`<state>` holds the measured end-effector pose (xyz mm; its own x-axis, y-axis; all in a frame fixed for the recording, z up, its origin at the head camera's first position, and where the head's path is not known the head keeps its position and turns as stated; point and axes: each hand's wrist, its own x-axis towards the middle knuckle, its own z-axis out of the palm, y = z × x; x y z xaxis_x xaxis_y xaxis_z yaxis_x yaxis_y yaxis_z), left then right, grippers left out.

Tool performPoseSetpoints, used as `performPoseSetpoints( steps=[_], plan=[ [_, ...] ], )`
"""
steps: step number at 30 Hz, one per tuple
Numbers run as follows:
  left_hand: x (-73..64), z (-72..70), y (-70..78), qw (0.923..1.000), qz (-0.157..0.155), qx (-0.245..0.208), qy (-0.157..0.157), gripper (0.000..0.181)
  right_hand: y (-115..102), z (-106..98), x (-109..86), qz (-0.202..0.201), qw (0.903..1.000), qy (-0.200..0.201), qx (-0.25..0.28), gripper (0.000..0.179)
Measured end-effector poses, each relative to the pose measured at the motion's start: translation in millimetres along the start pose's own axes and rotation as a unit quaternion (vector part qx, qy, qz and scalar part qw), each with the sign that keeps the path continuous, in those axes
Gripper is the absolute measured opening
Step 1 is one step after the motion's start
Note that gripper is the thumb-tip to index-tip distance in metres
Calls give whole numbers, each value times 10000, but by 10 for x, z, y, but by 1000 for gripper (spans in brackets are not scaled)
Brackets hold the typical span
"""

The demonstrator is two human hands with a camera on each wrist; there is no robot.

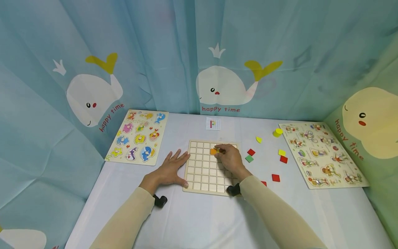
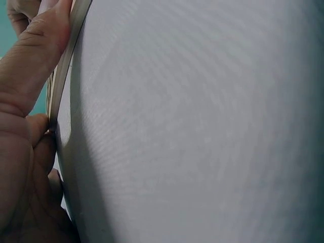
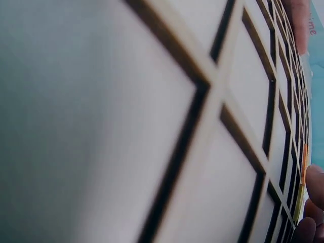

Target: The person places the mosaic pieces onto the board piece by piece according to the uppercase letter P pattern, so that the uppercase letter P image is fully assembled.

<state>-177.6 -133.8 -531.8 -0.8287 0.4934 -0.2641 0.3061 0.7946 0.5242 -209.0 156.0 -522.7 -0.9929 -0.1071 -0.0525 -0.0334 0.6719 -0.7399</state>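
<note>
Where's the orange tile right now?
In the head view, the orange tile is in the far half of the gridded wooden board, immediately to the left of the right hand.

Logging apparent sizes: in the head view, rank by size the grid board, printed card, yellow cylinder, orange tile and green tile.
1. Grid board
2. Printed card
3. Yellow cylinder
Orange tile and green tile: smallest, too alike to rank.

Head camera: high, facing forward and down over the grid board [image 1: 205, 179]. Left-wrist view: low, close, mostly tabletop [image 2: 202, 126], board edge at left. Right-wrist: very near, slanting across the board, which all three share.
</note>
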Motion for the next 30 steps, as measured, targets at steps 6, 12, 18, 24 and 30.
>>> performPoseSetpoints(
  steps=[6,12,18,24,30],
  plan=[
    [-3,3,-11,10000,5,-14,3,129,3,-31,-21,-46,9999,53,151,36],
    [-1,3,-10,10000,20,19,14,128,6,-95,-48,-83,9995,188,226,36],
    [-6,-1,-2,10000,39,-1,31,128,33,-225,-95,100,9990,175,406,35],
    [-6,2,6,10000,23,34,18,128,137,-416,-172,77,9991,226,357,35],
    [-7,3,6,10000,14,-42,14,128,352,-671,-287,270,9986,449,24,37]
  ],
)
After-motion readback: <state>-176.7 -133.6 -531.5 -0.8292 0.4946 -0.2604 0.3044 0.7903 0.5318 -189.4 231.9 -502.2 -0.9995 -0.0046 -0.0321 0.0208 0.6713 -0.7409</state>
